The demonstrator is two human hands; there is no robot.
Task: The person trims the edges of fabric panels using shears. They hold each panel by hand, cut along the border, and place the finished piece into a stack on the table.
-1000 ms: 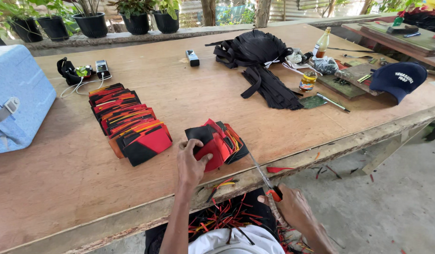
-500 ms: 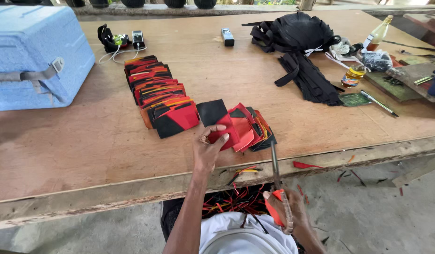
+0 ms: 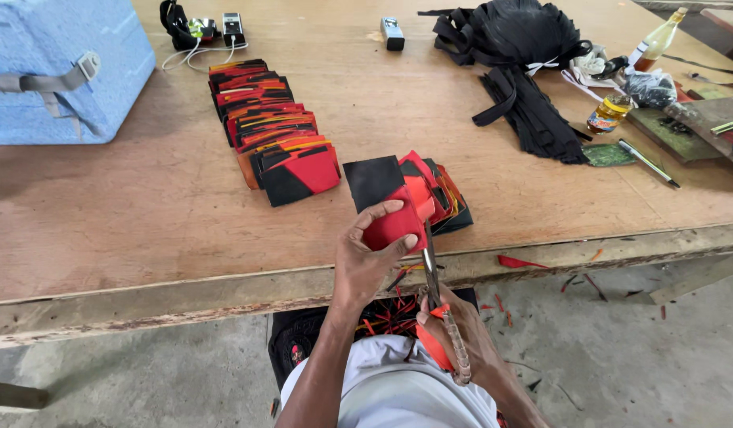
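A broad wooden worktop [image 3: 144, 214] fills most of the view, its worn near edge running across the middle. At its far left corner stands a pale blue box [image 3: 57, 67] with a grey strap. Toward the far right edge lies a heap of black straps and fabric [image 3: 517, 47], with an amber bottle [image 3: 608, 113] and a pen [image 3: 648, 162] just beside it. A row of overlapping red, orange and black pieces [image 3: 267, 131] runs from the far middle toward the near edge. Near the middle of the near edge sits a smaller stack of red and black pieces [image 3: 434, 190].

The left hand [image 3: 366, 254] hovers at the near edge, touching that stack. Its fingers [image 3: 382, 210] are closed on a red piece [image 3: 394, 226]: the thumb presses the lower right side, the forefinger curls over the top, so the piece sits pinched between them, lifted off the wood.

The right hand [image 3: 461, 333] is below the worktop's edge, over the lap, fingers wrapped round the wound handle of a thin blade [image 3: 431, 269]. The blade points up, its tip meeting the red piece's lower edge beside the thumb.
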